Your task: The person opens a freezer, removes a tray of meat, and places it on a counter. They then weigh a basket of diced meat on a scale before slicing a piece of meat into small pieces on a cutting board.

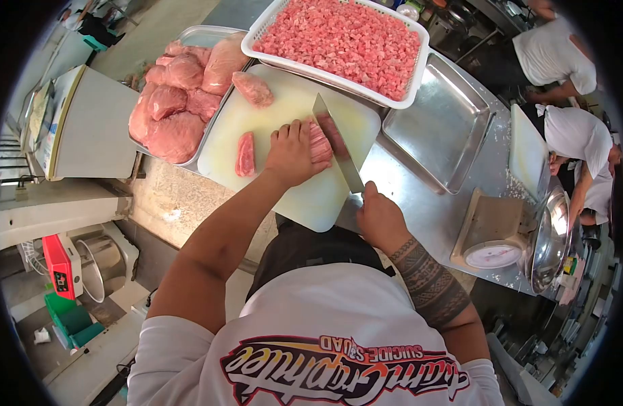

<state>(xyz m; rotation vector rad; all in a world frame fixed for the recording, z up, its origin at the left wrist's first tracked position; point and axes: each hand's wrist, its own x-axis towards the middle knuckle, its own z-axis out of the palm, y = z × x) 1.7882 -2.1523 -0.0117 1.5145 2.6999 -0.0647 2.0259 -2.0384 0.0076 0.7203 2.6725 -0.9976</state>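
Note:
My left hand (290,152) presses down on a piece of raw meat (319,145) on the white cutting board (298,203), its fingers curled over the meat's left part. In my right hand (381,218) is the handle of a cleaver (337,143) with a broad rectangular blade. The blade stands at the right end of the meat, its edge down toward the board. A smaller strip of meat (245,154) lies left of my left hand. Farther back on the board rests another chunk of meat (253,89).
A metal tray (220,115) of large meat pieces stands at the left. Behind the board sits a white basket (419,61) full of diced meat. To the right are a bare metal tray (436,125), a scale (494,230), a metal bowl (549,237) and people (575,135) working.

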